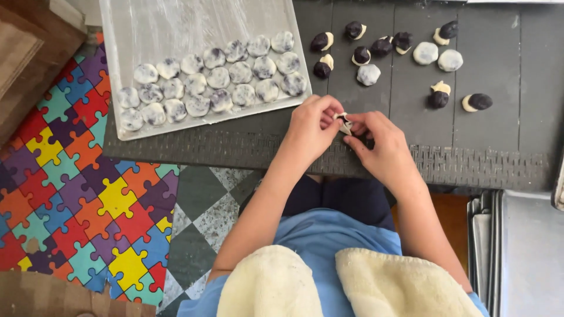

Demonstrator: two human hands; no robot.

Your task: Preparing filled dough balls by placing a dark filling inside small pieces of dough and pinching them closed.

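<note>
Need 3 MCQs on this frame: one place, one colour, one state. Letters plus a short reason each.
1. Where is the tray of wrapped dough balls?
A. upper left on the dark table
B. on the floor mat
C. on the lap

2. What colour is the filling in the unwrapped pieces?
A. red
B. dark
C. green

3. What are the left hand and right hand doing?
A. resting flat
B. lifting the tray
C. pinching one dough piece together

A: the tray lies left of the hands on the table.
B: dark lumps sit beside the white dough.
C: the fingertips of both hands meet on it.
</note>
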